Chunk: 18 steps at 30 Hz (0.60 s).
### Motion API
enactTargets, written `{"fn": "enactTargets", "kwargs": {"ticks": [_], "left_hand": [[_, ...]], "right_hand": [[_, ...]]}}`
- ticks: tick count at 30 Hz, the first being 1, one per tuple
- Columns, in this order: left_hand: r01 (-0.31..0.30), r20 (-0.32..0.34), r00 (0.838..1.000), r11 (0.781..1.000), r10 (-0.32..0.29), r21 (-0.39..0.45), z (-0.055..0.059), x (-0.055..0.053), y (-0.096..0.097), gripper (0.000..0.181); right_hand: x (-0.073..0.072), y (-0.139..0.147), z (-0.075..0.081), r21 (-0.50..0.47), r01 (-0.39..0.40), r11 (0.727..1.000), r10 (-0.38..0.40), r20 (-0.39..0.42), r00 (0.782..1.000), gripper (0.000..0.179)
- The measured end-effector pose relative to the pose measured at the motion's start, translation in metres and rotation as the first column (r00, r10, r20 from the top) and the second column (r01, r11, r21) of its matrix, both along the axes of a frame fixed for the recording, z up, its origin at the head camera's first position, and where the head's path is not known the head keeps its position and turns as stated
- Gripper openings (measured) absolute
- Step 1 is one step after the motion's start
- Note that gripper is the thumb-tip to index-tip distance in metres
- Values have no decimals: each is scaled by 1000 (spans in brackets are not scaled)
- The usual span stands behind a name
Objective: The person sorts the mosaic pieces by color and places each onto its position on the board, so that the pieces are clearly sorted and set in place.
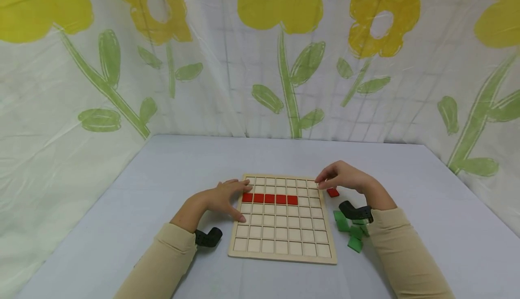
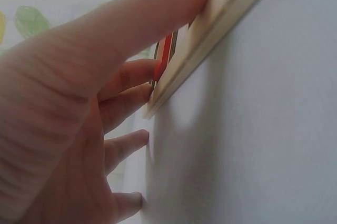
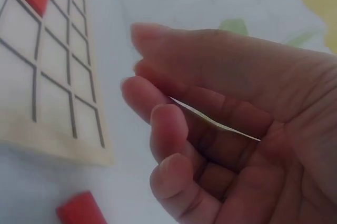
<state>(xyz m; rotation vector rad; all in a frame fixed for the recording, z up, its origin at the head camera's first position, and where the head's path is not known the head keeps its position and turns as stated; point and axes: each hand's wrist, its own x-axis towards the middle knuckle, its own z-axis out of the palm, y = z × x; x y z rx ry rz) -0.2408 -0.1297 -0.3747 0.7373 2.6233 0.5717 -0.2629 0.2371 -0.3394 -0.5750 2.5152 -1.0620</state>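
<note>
A square wooden grid board (image 1: 284, 258) lies on the table, with several red tiles (image 1: 269, 198) side by side in its third row from the back. My left hand (image 1: 221, 199) rests at the board's left edge, fingers spread. In the left wrist view the thumb (image 2: 158, 11) touches the wooden frame and two fingertips reach the rim near a red tile. Over the board's far right corner hovers my right hand (image 1: 345, 175). Its fingers (image 3: 168, 129) bend loosely with nothing between them and the thumb. A loose red tile (image 1: 333, 192) lies just below it, beside the board.
Several green tiles (image 1: 355, 233) lie in a loose pile right of the board, beside the right forearm. The white table (image 1: 174, 163) extends around the board. Behind it hangs a curtain (image 1: 227, 109) printed with yellow flowers.
</note>
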Motion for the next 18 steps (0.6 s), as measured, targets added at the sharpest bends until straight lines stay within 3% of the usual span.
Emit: {"fn": "enactTargets", "kwargs": {"ticks": [9, 18], "left_hand": [[-4, -8, 1000, 1000, 4, -4, 0, 0, 0, 86], [12, -4, 1000, 1000, -12, 16, -1, 0, 0, 87]], "right_hand": [[-6, 22, -7, 35, 25, 999, -25, 20, 999, 31], [-9, 35, -18, 32, 48, 998, -51, 89, 995, 33]]}}
